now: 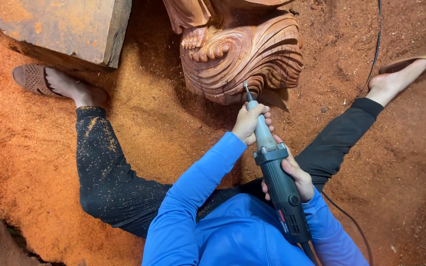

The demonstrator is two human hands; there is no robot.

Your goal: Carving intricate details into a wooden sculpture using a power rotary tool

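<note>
Down in the head view, you sat on the floor, which was covered in reddish sawdust, with your legs spread wide in dark trousers and a sandal on one foot. Your left hand was clenched around the slim grey neck of the die grinder, just behind its bit. Your right hand gripped the dark green body of the tool further back, fingers wrapped under it. The grinder lay angled up and away from your chest, its bit pointed at the lower edge of the carved wooden sculpture, whose swirling, wave-like grooves stood directly ahead of you between your legs. The bit seemed to touch the wood, though the contact was too small to see for sure. A black power cord ran along the floor past your right leg. A rough timber block rested at the upper left, near your left foot.
</note>
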